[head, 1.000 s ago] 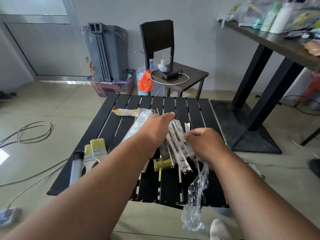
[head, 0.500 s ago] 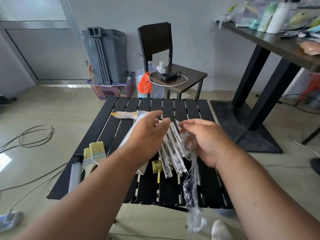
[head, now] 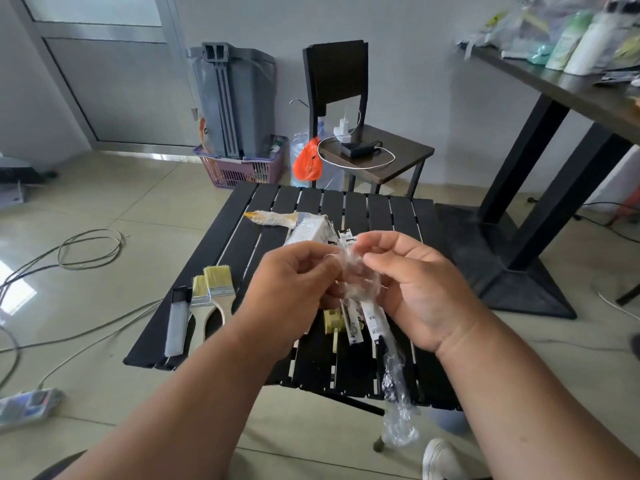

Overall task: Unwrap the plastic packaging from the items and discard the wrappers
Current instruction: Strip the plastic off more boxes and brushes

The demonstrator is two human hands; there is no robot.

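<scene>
So both the left hand and right hand pinch a crinkly clear plastic wrapper between them, its tail dangling below over the black slatted surface.

This looks like a plain back room or storeroom used for work. The floor is pale tile with loose cables and a power strip on it. A grey bin, a purple basket, a dark chair with chargers and a low slatted counter stand by a bare wall.
</scene>
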